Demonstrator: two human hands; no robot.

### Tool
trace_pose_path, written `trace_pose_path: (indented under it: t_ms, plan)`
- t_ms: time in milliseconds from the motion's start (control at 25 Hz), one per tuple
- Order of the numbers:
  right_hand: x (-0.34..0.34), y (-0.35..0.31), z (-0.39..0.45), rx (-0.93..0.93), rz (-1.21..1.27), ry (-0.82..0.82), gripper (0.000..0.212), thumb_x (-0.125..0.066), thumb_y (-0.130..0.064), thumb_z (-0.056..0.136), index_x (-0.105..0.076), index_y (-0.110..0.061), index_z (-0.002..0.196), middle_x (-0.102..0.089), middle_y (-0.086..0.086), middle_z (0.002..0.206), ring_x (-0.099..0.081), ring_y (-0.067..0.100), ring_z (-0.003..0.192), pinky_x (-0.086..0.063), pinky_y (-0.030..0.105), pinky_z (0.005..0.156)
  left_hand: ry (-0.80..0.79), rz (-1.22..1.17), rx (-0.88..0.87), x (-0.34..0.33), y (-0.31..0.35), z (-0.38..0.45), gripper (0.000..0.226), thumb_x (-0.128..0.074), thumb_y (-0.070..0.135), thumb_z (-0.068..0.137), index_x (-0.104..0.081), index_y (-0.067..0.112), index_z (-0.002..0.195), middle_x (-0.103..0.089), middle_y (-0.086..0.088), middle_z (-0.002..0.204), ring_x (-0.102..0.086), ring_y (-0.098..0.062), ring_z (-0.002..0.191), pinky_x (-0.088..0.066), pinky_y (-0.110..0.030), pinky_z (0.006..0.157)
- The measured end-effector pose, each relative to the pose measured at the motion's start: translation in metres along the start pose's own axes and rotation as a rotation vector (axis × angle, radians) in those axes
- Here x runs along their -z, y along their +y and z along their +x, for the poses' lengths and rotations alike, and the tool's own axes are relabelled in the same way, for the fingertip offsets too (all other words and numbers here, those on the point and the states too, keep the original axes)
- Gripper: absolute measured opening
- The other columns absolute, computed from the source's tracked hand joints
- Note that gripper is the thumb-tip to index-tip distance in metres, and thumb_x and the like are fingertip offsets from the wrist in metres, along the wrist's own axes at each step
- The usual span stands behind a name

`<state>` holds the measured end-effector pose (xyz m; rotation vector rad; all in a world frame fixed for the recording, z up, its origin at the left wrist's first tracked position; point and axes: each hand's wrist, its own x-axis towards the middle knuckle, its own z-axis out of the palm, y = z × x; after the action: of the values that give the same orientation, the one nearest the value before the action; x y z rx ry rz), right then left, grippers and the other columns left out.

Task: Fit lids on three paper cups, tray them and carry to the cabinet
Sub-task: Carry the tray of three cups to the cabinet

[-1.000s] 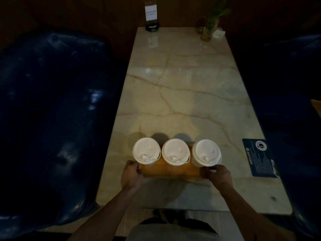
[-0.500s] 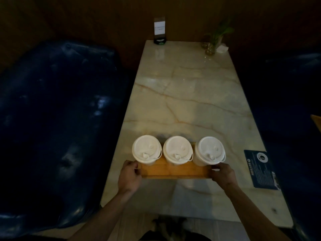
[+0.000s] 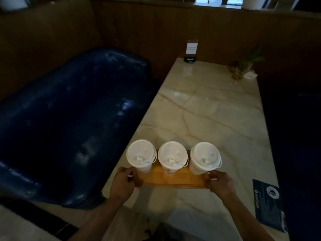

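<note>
My left hand [image 3: 123, 182] and right hand [image 3: 220, 184] each grip an end of the tray [image 3: 171, 178]; I should keep it level so the lidded cups [image 3: 172, 156] stay upright.

A: Item one, left hand [image 3: 122, 183]?
B: Present, low and left of centre. Back of the hand faces up, fingers curled, thumb on top, gripping the left end of the tray [image 3: 171, 178]. Bare forearm runs down and left to the bottom edge.

A: Item two, right hand [image 3: 221, 186]?
B: Present, low and right of centre, level with the left. Fingers curled, thumb on top, gripping the right end of the same tray. Bare forearm runs down and right to the bottom edge.

A: Spacing?
B: Hands well apart, one at each end, wrists roughly straight, forearms spreading outward toward the body.
</note>
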<state>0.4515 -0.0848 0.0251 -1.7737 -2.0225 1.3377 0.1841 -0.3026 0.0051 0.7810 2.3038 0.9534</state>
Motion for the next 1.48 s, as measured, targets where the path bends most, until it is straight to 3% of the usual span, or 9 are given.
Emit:
trace_pose_path:
  t_ms: [160, 320, 440, 520, 840, 960, 1080, 1280, 1480]
  plan:
    - [0.002, -0.006, -0.001, 0.093, -0.047, -0.07, 0.039, -0.066, -0.004, 0.082, -0.075, -0.017, 0.117, -0.073, 0.003, 0.098, -0.073, 0.032, 0.09, -0.06, 0.048, 0.087, 0.049, -0.045, 0.093, 0.001, -0.009, -0.033, 0.017, -0.075, 0.001, 0.075, -0.069, 0.017, 0.074, -0.056, -0.008, 0.103, -0.064, -0.027, 0.088, -0.058, -0.048, 0.083]
    - [-0.002, -0.009, -0.005, 0.149, -0.066, -0.165, 0.04, -0.069, -0.005, 0.082, -0.072, -0.014, 0.121, -0.073, 0.008, 0.104, -0.071, 0.034, 0.097, -0.059, 0.05, 0.089, 0.185, 0.07, 0.123, 0.005, -0.013, -0.073, 0.027, -0.066, -0.003, 0.079, -0.072, 0.017, 0.095, -0.056, -0.003, 0.102, -0.057, -0.018, 0.09, -0.047, -0.025, 0.075]
    - [-0.007, -0.016, -0.009, 0.232, -0.108, -0.236, 0.023, -0.071, -0.007, 0.082, -0.078, -0.02, 0.1, -0.07, 0.002, 0.088, -0.071, 0.031, 0.092, -0.059, 0.053, 0.086, 0.191, 0.049, 0.112, 0.009, -0.015, -0.106, 0.025, -0.061, 0.001, 0.075, -0.059, 0.024, 0.064, -0.053, -0.003, 0.079, -0.054, -0.026, 0.078, -0.046, -0.037, 0.066]
    - [-0.013, -0.021, -0.014, 0.288, -0.132, -0.284, 0.019, -0.071, -0.008, 0.083, -0.079, -0.021, 0.095, -0.067, -0.005, 0.076, -0.071, 0.031, 0.086, -0.06, 0.053, 0.084, 0.254, 0.022, 0.204, 0.009, -0.02, -0.129, 0.022, -0.062, -0.001, 0.079, -0.068, 0.02, 0.076, -0.052, -0.001, 0.086, -0.055, -0.026, 0.082, -0.048, -0.037, 0.072]
    - [-0.061, -0.054, -0.047, 0.501, -0.241, -0.503, 0.027, -0.066, -0.026, 0.073, -0.068, -0.05, 0.062, -0.068, -0.022, 0.056, -0.065, 0.007, 0.063, -0.049, 0.024, 0.058, 0.484, -0.018, 0.409, 0.023, -0.054, -0.218, 0.01, -0.067, 0.003, 0.086, -0.071, 0.01, 0.091, -0.056, -0.006, 0.102, -0.06, -0.025, 0.092, -0.053, -0.042, 0.079]
    - [-0.089, -0.062, -0.064, 0.529, -0.25, -0.578, 0.022, -0.071, -0.014, 0.086, -0.079, -0.033, 0.094, -0.079, -0.002, 0.084, -0.073, 0.027, 0.086, -0.058, 0.041, 0.081, 0.591, -0.061, 0.452, 0.03, -0.062, -0.256, 0.022, -0.068, 0.0, 0.084, -0.072, 0.019, 0.095, -0.057, -0.005, 0.101, -0.062, -0.026, 0.09, -0.056, -0.046, 0.08]
    - [-0.118, -0.069, -0.087, 0.581, -0.289, -0.61, 0.028, -0.074, -0.012, 0.085, -0.076, -0.01, 0.113, -0.078, 0.013, 0.099, -0.072, 0.032, 0.097, -0.053, 0.033, 0.082, 0.671, -0.136, 0.499, 0.042, -0.075, -0.294, 0.041, -0.069, -0.002, 0.083, -0.064, 0.039, 0.087, -0.058, -0.004, 0.102, -0.064, -0.02, 0.084, -0.057, -0.035, 0.073]
    - [-0.157, -0.077, -0.145, 0.597, -0.332, -0.722, 0.025, -0.075, -0.006, 0.081, -0.077, -0.012, 0.105, -0.071, 0.001, 0.077, -0.06, 0.007, 0.064, -0.045, 0.02, 0.056, 0.788, -0.207, 0.592, 0.052, -0.101, -0.362, 0.038, -0.067, -0.002, 0.085, -0.065, 0.036, 0.09, -0.057, -0.005, 0.105, -0.065, -0.022, 0.086, -0.058, -0.036, 0.074]
    - [-0.194, -0.079, -0.222, 0.659, -0.322, -0.846, 0.012, -0.073, 0.0, 0.082, -0.075, -0.011, 0.087, -0.07, -0.005, 0.072, -0.061, 0.014, 0.072, -0.047, 0.017, 0.058, 0.888, -0.246, 0.685, 0.062, -0.136, -0.442, 0.034, -0.067, -0.002, 0.085, -0.064, 0.031, 0.096, -0.056, -0.005, 0.108, -0.062, -0.024, 0.091, -0.058, -0.046, 0.082]
